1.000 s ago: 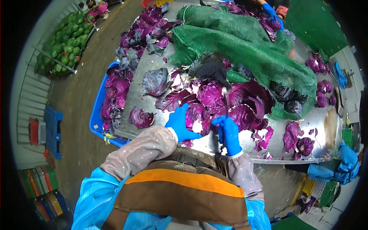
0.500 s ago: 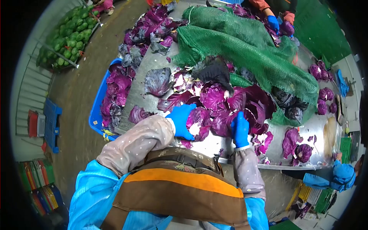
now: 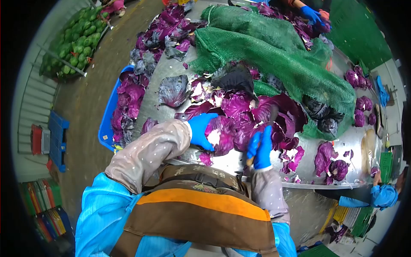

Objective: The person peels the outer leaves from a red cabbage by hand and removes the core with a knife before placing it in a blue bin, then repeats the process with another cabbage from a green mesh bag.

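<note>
My left hand (image 3: 201,132), in a blue glove, is closed around the side of a red cabbage head (image 3: 221,136) whose pale cut base faces left. My right hand (image 3: 262,147), also gloved in blue, grips a knife (image 3: 249,162). Its brown handle end sticks out below my fist, and its dark blade points up and away over the leaves. Loose purple leaves (image 3: 237,105) lie in a heap just beyond both hands on the metal table (image 3: 158,124). A dark outer leaf (image 3: 173,91) rests farther left.
A green mesh sack (image 3: 274,60) lies across the table. At the left edge stands a blue crate (image 3: 105,128) filled with leaves. Several cabbage heads (image 3: 364,104) sit at the right. A co-worker's gloved hand (image 3: 311,15) is at the far side; another person (image 3: 383,195) is at right.
The cabbage in my left hand has turned, and its pale base shows more. My right hand has shifted slightly left and rotated, bringing the knife handle and blade into view.
</note>
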Motion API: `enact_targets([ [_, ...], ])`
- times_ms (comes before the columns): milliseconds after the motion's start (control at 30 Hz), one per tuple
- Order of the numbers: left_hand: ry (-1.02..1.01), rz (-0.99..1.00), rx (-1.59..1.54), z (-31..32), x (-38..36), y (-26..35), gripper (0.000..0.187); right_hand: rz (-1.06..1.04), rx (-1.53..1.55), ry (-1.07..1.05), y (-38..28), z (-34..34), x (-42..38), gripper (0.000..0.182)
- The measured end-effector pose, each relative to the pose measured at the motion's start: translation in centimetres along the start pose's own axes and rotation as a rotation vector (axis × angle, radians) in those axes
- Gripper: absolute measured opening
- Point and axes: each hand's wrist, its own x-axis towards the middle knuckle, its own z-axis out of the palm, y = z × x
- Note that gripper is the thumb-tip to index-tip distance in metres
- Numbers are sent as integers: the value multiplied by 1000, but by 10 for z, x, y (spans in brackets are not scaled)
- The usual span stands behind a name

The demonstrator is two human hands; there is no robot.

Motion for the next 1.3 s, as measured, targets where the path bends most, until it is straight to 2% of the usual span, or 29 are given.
enact_targets([
  [33, -11, 13, 99, 1, -5, 9, 103, -19, 62, -139, -9, 0, 3, 57],
  [100, -5, 7, 19, 9, -5, 9, 98, -71, -273, -120, -11, 15, -6, 55],
  [133, 15, 48, -46, 23, -1, -14, 98, -205, -411, -209, -6, 1, -2, 49],
  [167, 40, 89, -119, 30, 5, -27, 99, -603, -833, -193, 2, -12, 4, 37],
  [200, -22, 101, -176, 20, 4, -1, 102, -621, -974, -270, -9, -8, -8, 33],
  [233, -49, 79, -218, 19, 6, 0, 103, -631, -1116, -354, -20, -4, -21, 31],
  [267, -75, 55, -258, 19, 7, -1, 103, -654, -1130, -390, -15, -10, -24, 36],
  [300, -104, 31, -295, 16, 6, 0, 104, -625, -1235, -394, -14, -15, -29, 39],
  [400, -24, 83, -157, 15, 3, 3, 102, -552, -1465, -368, -15, -20, -38, 49],
  [533, -69, 99, -202, 17, 6, 0, 101, -469, -1452, -247, -8, -24, -25, 47],
  [600, -2, -7, -164, 31, 9, -31, 102, -509, -1152, -212, 10, -22, -20, 45],
  [633, 35, -59, -145, 26, 8, -15, 103, -528, -1004, -198, 18, -24, -15, 43],
  [667, -15, -61, -186, 17, 6, 2, 105, -290, -892, -206, 28, -34, -6, 40],
  [767, -25, -167, -75, 7, -1, 31, 109, -300, -739, -225, 26, -20, -18, 49],
  [867, -41, -30, -144, 7, -5, 29, 110, 121, 341, -288, 18, -54, 3, 54],
  [900, -48, 36, -172, 11, -8, 23, 109, -127, 140, -198, -5, -44, -1, 55],
  [933, 12, 146, -184, 21, -6, 10, 105, -112, -13, -68, -15, -35, -8, 51],
  [967, 23, 111, -210, 25, -6, -3, 104, -101, -155, 68, -19, -25, -13, 47],
  [1000, 27, 73, -243, 27, -7, -1, 103, -209, -344, 55, -16, -15, -20, 30],
  [1033, 32, 34, -281, 27, -9, 10, 102, -523, -542, -137, -14, 2, -20, 32],
  [1067, -14, -2, -334, 22, -8, 22, 105, -656, -843, -150, -19, 15, -28, 56],
  [1100, -6, -35, -216, 19, -10, 33, 107, -852, -997, -206, -23, 34, -29, 78],
  [1167, 7, -104, 26, 15, -13, 46, 110, -742, -1147, -277, -34, 59, -29, 75],
  [1267, 4, -102, 203, 22, -16, 44, 113, -532, -925, -658, -36, 37, 11, 64],
  [1300, 8, -102, 259, 25, -16, 42, 114, -550, -957, -686, -41, 35, 10, 60],
])
